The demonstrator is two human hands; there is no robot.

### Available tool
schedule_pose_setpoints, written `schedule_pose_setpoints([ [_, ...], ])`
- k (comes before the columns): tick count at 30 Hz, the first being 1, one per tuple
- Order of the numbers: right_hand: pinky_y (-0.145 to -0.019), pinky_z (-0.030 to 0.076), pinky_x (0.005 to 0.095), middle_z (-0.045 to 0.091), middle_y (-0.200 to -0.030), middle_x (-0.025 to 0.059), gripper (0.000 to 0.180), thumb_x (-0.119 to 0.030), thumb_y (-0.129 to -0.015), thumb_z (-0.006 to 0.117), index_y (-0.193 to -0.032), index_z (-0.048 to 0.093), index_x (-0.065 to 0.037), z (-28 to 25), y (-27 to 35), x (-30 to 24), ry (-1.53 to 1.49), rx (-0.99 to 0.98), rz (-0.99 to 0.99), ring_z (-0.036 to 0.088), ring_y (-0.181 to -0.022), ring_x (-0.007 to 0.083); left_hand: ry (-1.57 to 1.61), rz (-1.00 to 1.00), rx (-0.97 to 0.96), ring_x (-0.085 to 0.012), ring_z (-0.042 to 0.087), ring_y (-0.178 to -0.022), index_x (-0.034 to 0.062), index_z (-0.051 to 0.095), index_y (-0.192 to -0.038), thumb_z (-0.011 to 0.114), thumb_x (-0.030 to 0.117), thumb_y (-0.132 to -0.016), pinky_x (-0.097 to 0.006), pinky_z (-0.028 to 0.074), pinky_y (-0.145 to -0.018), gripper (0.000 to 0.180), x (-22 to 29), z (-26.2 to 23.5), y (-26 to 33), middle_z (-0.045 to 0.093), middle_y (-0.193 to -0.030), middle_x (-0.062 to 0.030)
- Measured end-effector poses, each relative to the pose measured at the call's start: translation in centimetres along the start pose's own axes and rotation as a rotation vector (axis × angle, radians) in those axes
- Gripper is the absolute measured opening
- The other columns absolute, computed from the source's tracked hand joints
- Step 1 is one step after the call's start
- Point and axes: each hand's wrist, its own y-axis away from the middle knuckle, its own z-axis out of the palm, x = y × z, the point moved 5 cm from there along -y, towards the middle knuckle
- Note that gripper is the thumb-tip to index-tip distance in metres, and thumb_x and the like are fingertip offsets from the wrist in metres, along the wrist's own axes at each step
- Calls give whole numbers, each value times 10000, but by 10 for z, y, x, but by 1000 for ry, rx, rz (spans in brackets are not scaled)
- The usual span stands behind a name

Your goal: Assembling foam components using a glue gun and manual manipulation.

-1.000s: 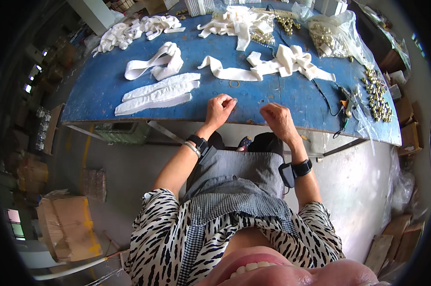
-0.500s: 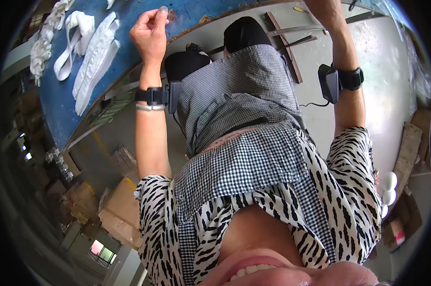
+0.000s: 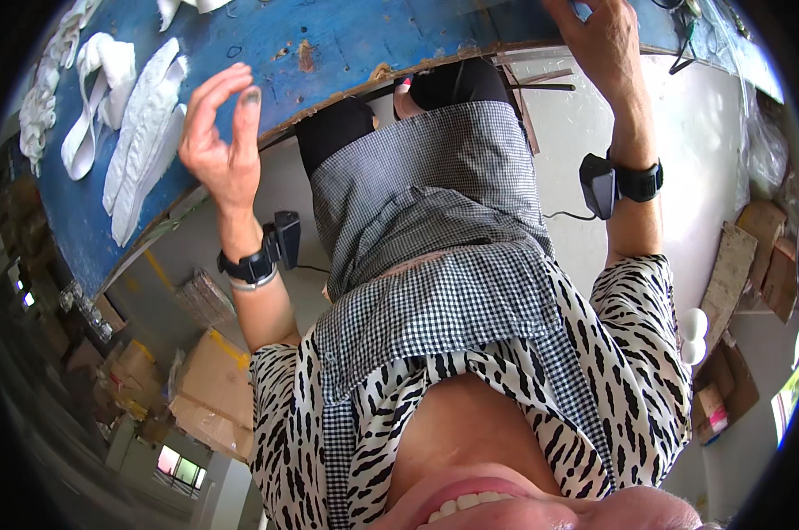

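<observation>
My left hand (image 3: 221,141) is raised over the near edge of the blue table (image 3: 346,44). Its fingers are stretched and the thumb stands apart, with nothing between them. Closest to it lies a folded white fabric strip (image 3: 143,132), to its left and not touched. My right hand (image 3: 602,44) reaches over the table edge at the top of the view. Its thumb and fingers bend forward and the picture's upper edge cuts off their tips, so whatever they hold or touch is hidden. A small pale-blue patch shows between thumb and fingers.
A looped white band (image 3: 79,155) and bunched white ruffled fabric (image 3: 35,132) lie at the table's left. Dark cords (image 3: 682,44) and clear plastic (image 3: 761,150) are at the right. Cardboard boxes (image 3: 214,389) stand on the floor behind left. My knees are under the table edge.
My left hand has opened from a pinch and moved left and lower in the view. The right hand appears slightly lower. More of the tabletop shows.
</observation>
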Motion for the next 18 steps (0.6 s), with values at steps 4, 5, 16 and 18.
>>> schedule_pose_setpoints([
  [4, -794, 451, 367, 619, -987, 124, 235, -120, -778, 671, -995, 638, -38, -13, 4, 0, 45, -41, -5, 592, -926, 295, -188, 54, -66, -272, 555, -1124, -37, 610, -1068, 615, 63, -848, -373, 401, -974, 242, 10, -10, 11, 622, -1122, -149],
  [5, -794, 451, 367, 619, -987, 124, 235, -120, -778, 671, -995, 638, -38, -15, 6, -1, 46, -43, -3, 592, -926, 295, -214, 62, -89, -288, 533, -1163, -29, 598, -1113, 632, 101, -848, -387, 381, -994, 297, 11, -10, 13, 609, -1165, -148],
  [16, -1028, 296, 447, 448, -1373, 125, 635, -360, -801, 662, -1302, 476, -18, 1, 35, -16, 414, -310, 0, 368, -1303, 297, -780, 59, -320, -262, 300, -1356, 43, 358, -1390, 583, 616, -771, -486, 157, -1088, 872, -17, 12, 48, 346, -1461, -84],
  [18, -1026, 295, 449, 447, -1366, 138, 616, -356, -810, 663, -1291, 482, -15, 1, 35, -8, 413, -288, 14, 370, -1295, 299, -854, 60, -365, -264, 306, -1352, 89, 365, -1399, 589, 592, -782, -492, 176, -1080, 827, -21, 14, 46, 345, -1463, -81],
])
